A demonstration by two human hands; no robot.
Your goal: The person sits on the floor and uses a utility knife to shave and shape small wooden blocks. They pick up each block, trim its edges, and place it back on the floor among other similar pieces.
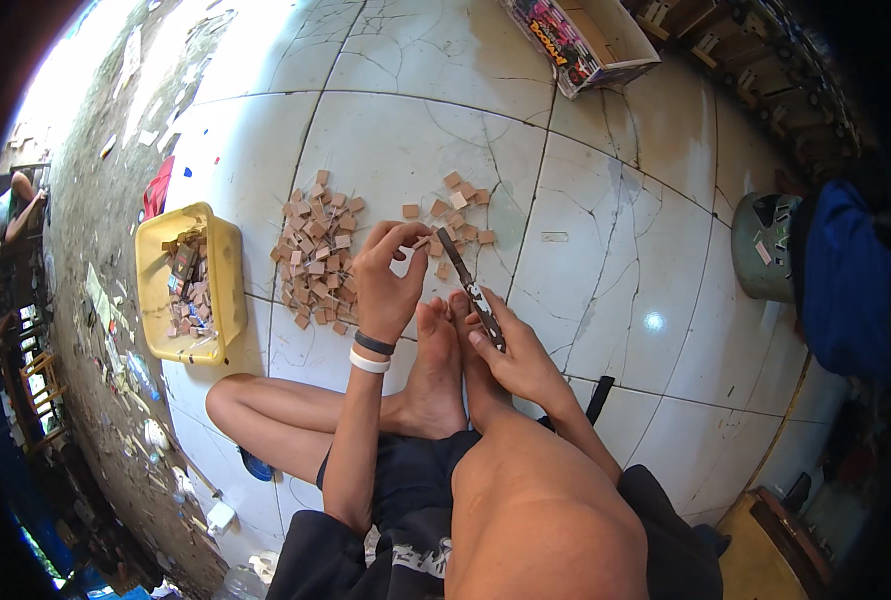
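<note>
My left hand, with a dark band and a white band at the wrist, pinches a small wooden piece between thumb and fingertips. Closed around the lower part of a long, narrow dark tool with white patches is my right hand. The tool's upper end is close beside the wooden piece; whether they touch I cannot tell. A heap of small square wooden blocks, with thin clear strips sticking out, lies left of my left hand. Several looser blocks lie just beyond the tool.
On the left stands a yellow plastic basin holding more small pieces. An open printed cardboard box sits at the far right. Beyond the cracked white tiles are a green bucket and blue cloth on the right. Littered ground lies left.
</note>
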